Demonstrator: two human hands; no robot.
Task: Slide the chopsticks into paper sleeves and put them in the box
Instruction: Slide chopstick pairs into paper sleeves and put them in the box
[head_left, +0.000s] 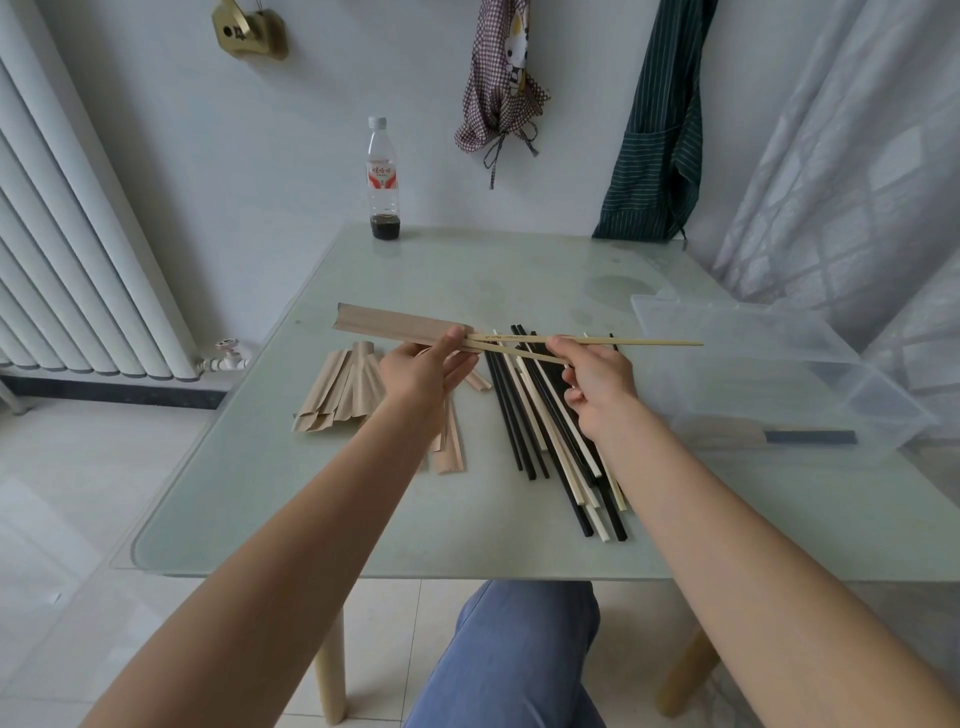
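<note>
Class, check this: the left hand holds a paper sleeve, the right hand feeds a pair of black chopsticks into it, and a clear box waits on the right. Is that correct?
One detail is wrong. The chopsticks in the right hand are light wood, not black; the black ones lie on the table. The left hand does hold the paper sleeve, and the clear box is on the right. The head view shows it.

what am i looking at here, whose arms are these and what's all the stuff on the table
There is one picture, taken by a camera worn on a person's head, looking down at their own bare arms. No machine is involved.

The left hand holds a brown paper sleeve. The right hand pinches a pair of light wooden chopsticks whose tips sit at the sleeve's mouth.

On the glass table lie more empty sleeves and a loose pile of black and pale chopsticks. To the right is a clear plastic box with one sleeved pair already inside. A bottle stands at the back.
</note>
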